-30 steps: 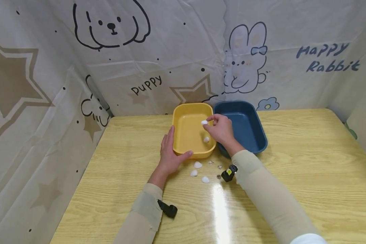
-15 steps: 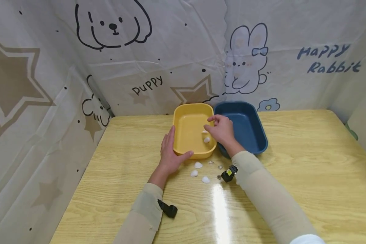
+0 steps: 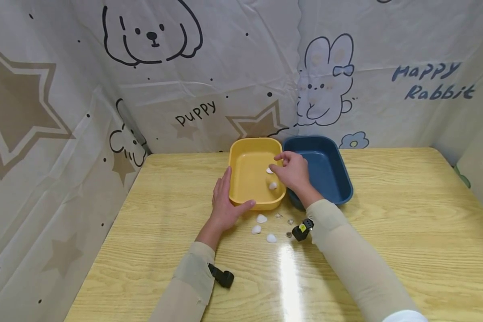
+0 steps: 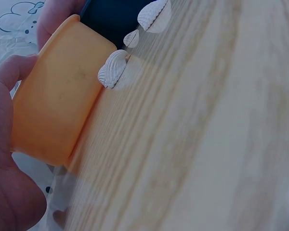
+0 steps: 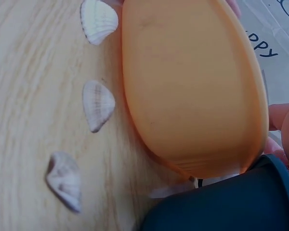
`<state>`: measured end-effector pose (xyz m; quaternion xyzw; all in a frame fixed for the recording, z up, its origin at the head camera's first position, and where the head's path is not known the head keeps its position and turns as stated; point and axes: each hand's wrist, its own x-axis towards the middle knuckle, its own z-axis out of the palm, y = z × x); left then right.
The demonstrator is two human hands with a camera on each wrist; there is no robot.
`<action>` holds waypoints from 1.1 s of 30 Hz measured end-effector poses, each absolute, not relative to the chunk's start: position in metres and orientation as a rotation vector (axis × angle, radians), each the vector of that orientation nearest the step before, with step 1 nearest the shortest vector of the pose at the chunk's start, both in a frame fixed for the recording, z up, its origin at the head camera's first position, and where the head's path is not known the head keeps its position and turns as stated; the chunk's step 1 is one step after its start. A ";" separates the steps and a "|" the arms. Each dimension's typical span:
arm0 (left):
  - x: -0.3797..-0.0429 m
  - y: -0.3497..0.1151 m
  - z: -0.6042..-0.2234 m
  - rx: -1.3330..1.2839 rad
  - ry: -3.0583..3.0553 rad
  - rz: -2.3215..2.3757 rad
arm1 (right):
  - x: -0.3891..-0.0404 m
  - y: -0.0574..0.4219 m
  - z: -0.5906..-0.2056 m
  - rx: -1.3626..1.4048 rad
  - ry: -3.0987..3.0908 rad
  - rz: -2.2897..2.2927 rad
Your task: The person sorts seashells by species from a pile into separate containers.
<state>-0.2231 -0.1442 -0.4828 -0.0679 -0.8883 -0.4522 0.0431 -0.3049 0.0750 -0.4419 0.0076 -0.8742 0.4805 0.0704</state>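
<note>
My left hand [image 3: 224,201] lies around the front left corner of a yellow plastic basin [image 3: 241,203], fingers straight along its left side, thumb on the front rim. Over the basin's right side is my right hand [image 3: 291,170], thumb and forefinger apart. A white seashell [image 3: 269,171] shows just below that thumb, inside the basin. Another white shell [image 3: 273,185] lies nearer the front. In the right wrist view, fingers [image 5: 283,115] appear beyond the yellow wall, their tips partly hidden.
A dark blue basin [image 3: 326,172] stands against the yellow one on its right. On the wooden table [image 3: 165,192] in front lie several shells, among them a white ribbed shell [image 3: 261,218] and a small brown shell [image 3: 288,234]. A printed curtain [image 3: 177,76] hangs behind.
My right thumb and forefinger have let go of the white shell, which dropped into the yellow basin. The left hand has stayed at the basin's corner.
</note>
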 end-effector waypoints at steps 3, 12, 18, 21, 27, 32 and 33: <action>-0.223 -0.144 -0.483 -0.207 -2.713 -1.383 | -0.303 0.076 -0.439 0.030 -2.618 1.453; -0.223 -0.143 -0.484 -0.187 -2.717 -1.401 | -0.288 0.077 -0.427 0.114 -2.619 1.433; -0.227 -0.143 -0.481 -0.172 -2.724 -1.398 | -0.281 0.077 -0.420 0.164 -2.626 1.407; -0.228 -0.143 -0.480 -0.174 -2.725 -1.384 | -0.276 0.078 -0.419 0.180 -2.632 1.421; -0.227 -0.143 -0.481 -0.175 -2.731 -1.388 | -0.260 0.081 -0.417 0.198 -2.623 1.487; -0.224 -0.143 -0.482 -0.169 -2.739 -1.391 | -0.246 0.083 -0.418 0.236 -2.624 1.492; -0.224 -0.143 -0.482 -0.170 -2.737 -1.392 | -0.243 0.084 -0.418 0.245 -2.629 1.492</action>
